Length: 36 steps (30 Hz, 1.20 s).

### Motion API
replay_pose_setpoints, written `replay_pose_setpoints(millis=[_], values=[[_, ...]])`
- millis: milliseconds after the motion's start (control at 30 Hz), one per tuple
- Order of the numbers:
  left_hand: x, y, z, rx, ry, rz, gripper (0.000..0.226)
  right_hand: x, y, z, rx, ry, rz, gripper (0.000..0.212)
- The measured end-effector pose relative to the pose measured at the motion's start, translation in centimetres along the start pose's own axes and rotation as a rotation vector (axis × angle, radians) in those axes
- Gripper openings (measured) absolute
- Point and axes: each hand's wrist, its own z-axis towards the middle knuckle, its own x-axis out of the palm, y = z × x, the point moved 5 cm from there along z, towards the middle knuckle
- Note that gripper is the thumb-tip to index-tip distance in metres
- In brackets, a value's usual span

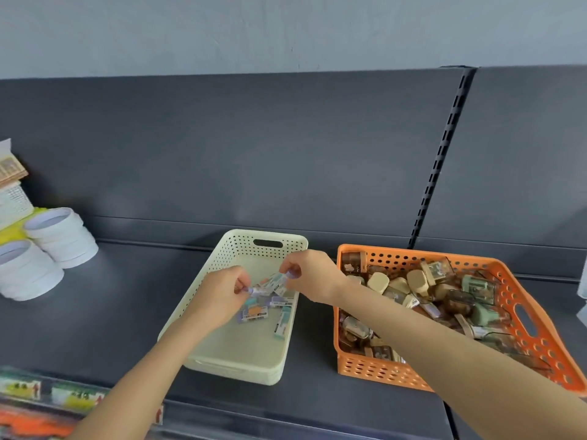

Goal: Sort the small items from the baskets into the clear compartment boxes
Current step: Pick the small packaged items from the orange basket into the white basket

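1. Pinching a row of small packets [270,282], left hand [222,293] and right hand [309,274] grip its ends above the cream basket [263,234].
2. A few loose packets [254,312] lie inside it.
3. An orange basket [413,254] beside it holds small boxes [416,277].

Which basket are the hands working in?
The cream perforated plastic basket, left of the orange perforated plastic basket; the left hand and right hand pinch small packets over it.
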Motion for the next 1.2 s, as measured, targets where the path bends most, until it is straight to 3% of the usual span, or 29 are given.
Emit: replay_pose_setpoints(millis=[133, 533, 800, 1033, 1200], values=[[0.0, -1.6, -0.1, 0.073, -0.023, 0.045, 0.023, -1.4, -0.4, -1.0, -0.01, -0.028, 0.002, 0.04], [3.0, -12.8, -2.2, 0.457, 0.103, -0.058, 0.044, -8.6, -8.1, -10.1, 0.154, -0.149, -0.013, 0.03], [6.1, -16.2, -2.2, 0.564, 0.206, -0.012, 0.05, -7.7, -12.0, -13.9, 0.312, 0.031, -0.061, 0.011], [7.4, -16.9, -2.2, 0.579, 0.225, -0.001, 0.042, -3.9, -12.7, -13.9, 0.391, 0.392, -0.231, 0.032], [7.6, -16.6, -2.1, 0.579, 0.196, -0.004, 0.036, -3.5, -12.9, -13.6, 0.362, 0.38, -0.263, 0.028]])
